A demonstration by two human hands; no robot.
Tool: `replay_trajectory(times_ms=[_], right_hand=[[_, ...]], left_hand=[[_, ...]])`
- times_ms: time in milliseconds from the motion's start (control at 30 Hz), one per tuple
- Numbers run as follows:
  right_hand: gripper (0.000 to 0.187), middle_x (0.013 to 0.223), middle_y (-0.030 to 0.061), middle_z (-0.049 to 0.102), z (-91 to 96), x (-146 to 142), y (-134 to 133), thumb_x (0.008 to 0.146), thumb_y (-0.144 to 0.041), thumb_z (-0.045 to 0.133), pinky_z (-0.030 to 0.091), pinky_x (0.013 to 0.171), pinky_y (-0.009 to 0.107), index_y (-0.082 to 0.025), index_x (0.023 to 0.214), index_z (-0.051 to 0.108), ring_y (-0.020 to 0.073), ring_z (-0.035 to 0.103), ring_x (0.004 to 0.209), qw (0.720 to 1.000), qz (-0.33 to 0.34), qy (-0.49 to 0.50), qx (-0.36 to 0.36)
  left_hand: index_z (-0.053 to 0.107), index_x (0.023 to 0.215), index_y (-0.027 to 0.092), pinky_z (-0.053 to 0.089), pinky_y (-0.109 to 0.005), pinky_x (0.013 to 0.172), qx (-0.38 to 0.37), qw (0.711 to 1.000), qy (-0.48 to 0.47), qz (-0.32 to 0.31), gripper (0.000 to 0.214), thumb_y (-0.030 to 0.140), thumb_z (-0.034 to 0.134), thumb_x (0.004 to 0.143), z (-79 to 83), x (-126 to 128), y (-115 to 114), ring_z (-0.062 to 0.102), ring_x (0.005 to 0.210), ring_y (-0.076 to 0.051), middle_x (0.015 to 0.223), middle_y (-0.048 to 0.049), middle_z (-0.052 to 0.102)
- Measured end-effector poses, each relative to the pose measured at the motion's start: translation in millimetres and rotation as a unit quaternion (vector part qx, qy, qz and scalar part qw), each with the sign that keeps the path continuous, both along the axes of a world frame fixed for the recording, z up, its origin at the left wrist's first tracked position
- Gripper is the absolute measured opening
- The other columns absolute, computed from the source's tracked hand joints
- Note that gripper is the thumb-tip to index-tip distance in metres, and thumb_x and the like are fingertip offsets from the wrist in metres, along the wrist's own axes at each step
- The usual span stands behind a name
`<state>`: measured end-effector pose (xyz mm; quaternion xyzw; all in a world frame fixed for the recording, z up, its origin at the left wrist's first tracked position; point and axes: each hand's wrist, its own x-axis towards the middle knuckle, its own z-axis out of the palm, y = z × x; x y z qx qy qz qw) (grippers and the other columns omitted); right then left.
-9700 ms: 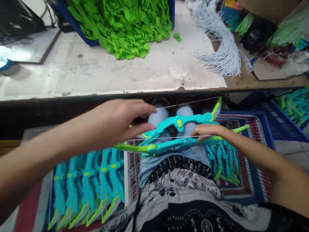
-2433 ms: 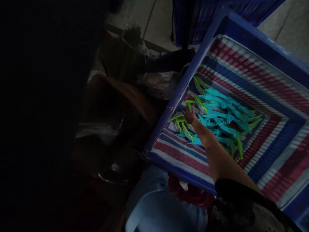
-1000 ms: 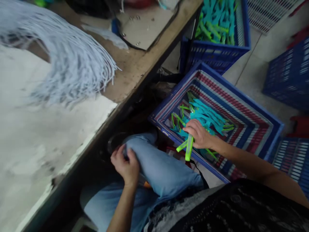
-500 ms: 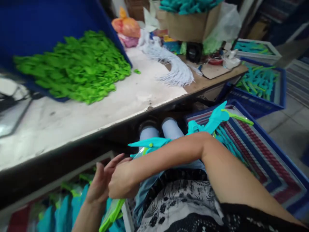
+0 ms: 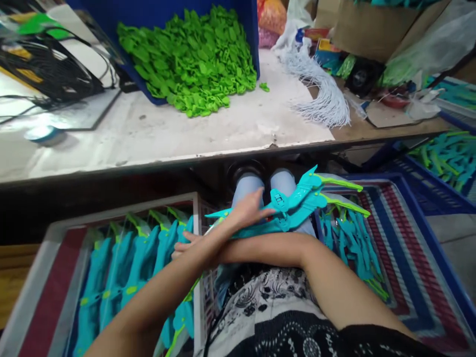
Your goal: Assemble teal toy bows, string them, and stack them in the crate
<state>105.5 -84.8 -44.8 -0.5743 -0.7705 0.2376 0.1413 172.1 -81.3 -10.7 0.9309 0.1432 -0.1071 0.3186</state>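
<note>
Several teal plastic pieces with lime-green curved ends (image 5: 293, 203) lie across my lap, side by side. My left hand (image 5: 250, 209) reaches over my right forearm to their near end, its thumb and fingers apart, touching or just above the teal plastic. Under my left forearm, my right hand (image 5: 187, 245) shows spread fingers at the edge of the white crate; its palm is hidden. More teal-and-green pieces (image 5: 139, 263) stand in a row in the white-rimmed crate (image 5: 199, 213) at my left.
A blue crate (image 5: 424, 248) at my right holds more teal pieces (image 5: 353, 238). On the worktable (image 5: 163, 144) stand a blue bin (image 5: 256, 29) of green leaf-shaped parts (image 5: 197, 59), a bundle of white strings (image 5: 327, 94) and a black fan (image 5: 52, 69).
My view has turned left. My left hand has moved from beside my right fist up and right to the teal pieces. My right hand's fingers have spread, and its forearm now lies beneath the left.
</note>
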Motion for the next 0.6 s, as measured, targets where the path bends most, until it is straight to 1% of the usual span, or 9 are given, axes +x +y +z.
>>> replay_trajectory(times_ms=[100, 167, 200, 233, 267, 333, 400, 500, 600], right_hand=[[0.028, 0.107, -0.0085, 0.073, 7.3, 15.0, -27.7, 0.076, -0.018, 0.061, 0.051, 0.09, 0.039, -0.039, 0.091, 0.071, 0.0218, 0.06, 0.12, 1.0, -0.013, -0.014, -0.015], [0.028, 0.115, -0.0069, 0.071, 7.1, 33.8, -65.1, 0.084, -0.022, 0.054, 0.052, 0.093, 0.041, -0.039, 0.099, 0.069, 0.0205, 0.057, 0.123, 1.0, -0.003, -0.015, 0.019], [0.028, 0.122, -0.0027, 0.069, 4.6, 46.0, -88.0, 0.09, -0.025, 0.048, 0.051, 0.096, 0.043, -0.036, 0.106, 0.068, 0.0201, 0.056, 0.125, 0.997, 0.003, -0.011, 0.071], [0.031, 0.128, 0.0028, 0.066, 0.9, 59.4, -112.0, 0.093, -0.029, 0.044, 0.049, 0.1, 0.047, -0.031, 0.115, 0.066, 0.0223, 0.054, 0.127, 0.993, -0.024, -0.02, 0.117], [0.032, 0.124, 0.0084, 0.067, -3.8, 73.4, -135.4, 0.093, -0.034, 0.044, 0.047, 0.101, 0.053, -0.025, 0.117, 0.066, 0.0263, 0.057, 0.122, 0.984, -0.105, -0.039, 0.137], [0.045, 0.127, 0.0174, 0.063, -13.7, 98.4, -175.3, 0.091, -0.044, 0.053, 0.043, 0.102, 0.061, -0.017, 0.125, 0.062, 0.0331, 0.054, 0.123, 0.959, -0.244, -0.078, 0.119], [0.05, 0.13, 0.0186, 0.061, -21.6, 112.7, -200.7, 0.088, -0.043, 0.06, 0.042, 0.102, 0.06, -0.015, 0.129, 0.059, 0.034, 0.051, 0.127, 0.952, -0.277, -0.094, 0.085], [0.042, 0.126, 0.0127, 0.064, -24.2, 112.5, -211.5, 0.089, -0.035, 0.059, 0.046, 0.097, 0.056, -0.02, 0.128, 0.059, 0.031, 0.052, 0.124, 0.97, -0.223, -0.087, 0.051], [0.03, 0.117, 0.009, 0.069, -8.9, 117.7, -193.2, 0.09, -0.039, 0.059, 0.047, 0.091, 0.049, -0.022, 0.113, 0.066, 0.0283, 0.058, 0.112, 0.98, -0.182, -0.068, 0.036]], left_hand=[[0.03, 0.148, 0.013, 0.049, -0.036, 0.09, -0.025, 0.993, 0.106, -0.037, 0.083, 0.043, 0.065, 0.08, -21.2, 33.0, -23.2, 0.064, 0.115, -0.033, 0.124, -0.0184, 0.067], [0.028, 0.149, 0.012, 0.048, -0.036, 0.088, -0.022, 0.993, 0.11, -0.036, 0.082, 0.042, 0.064, 0.082, -27.9, 41.9, -18.7, 0.064, 0.114, -0.034, 0.122, -0.0204, 0.067], [0.027, 0.15, 0.011, 0.048, -0.037, 0.088, -0.011, 0.994, 0.101, -0.033, 0.084, 0.042, 0.064, 0.082, -29.6, 44.3, -11.9, 0.064, 0.115, -0.036, 0.124, -0.022, 0.066], [0.024, 0.152, 0.011, 0.047, -0.038, 0.089, 0.001, 0.995, 0.092, -0.028, 0.086, 0.041, 0.064, 0.082, -30.9, 46.1, -3.7, 0.063, 0.115, -0.037, 0.124, -0.0232, 0.065], [0.021, 0.153, 0.01, 0.047, -0.038, 0.089, 0.008, 0.996, 0.084, -0.023, 0.09, 0.04, 0.066, 0.081, -32.0, 47.3, 4.9, 0.063, 0.115, -0.038, 0.123, -0.0234, 0.066], [0.016, 0.154, 0.011, 0.047, -0.039, 0.09, 0.006, 0.997, 0.074, -0.017, 0.097, 0.037, 0.07, 0.078, -34.8, 48.6, 19.3, 0.063, 0.115, -0.037, 0.121, -0.0222, 0.067], [0.016, 0.155, 0.011, 0.047, -0.039, 0.09, 0.001, 0.997, 0.073, -0.016, 0.098, 0.036, 0.071, 0.077, -38.6, 47.2, 26.8, 0.063, 0.115, -0.037, 0.12, -0.0214, 0.068], [0.02, 0.154, 0.013, 0.048, -0.04, 0.091, 0.008, 0.997, 0.076, 0.002, 0.091, 0.035, 0.069, 0.08, -44.4, 38.6, 26.3, 0.063, 0.115, -0.036, 0.124, -0.0212, 0.066], [0.03, 0.151, 0.016, 0.046, -0.039, 0.097, 0.011, 0.999, 0.045, 0.026, 0.081, 0.036, 0.067, 0.081, -47.7, 27.6, 19.9, 0.06, 0.121, -0.034, 0.131, -0.0186, 0.062]])
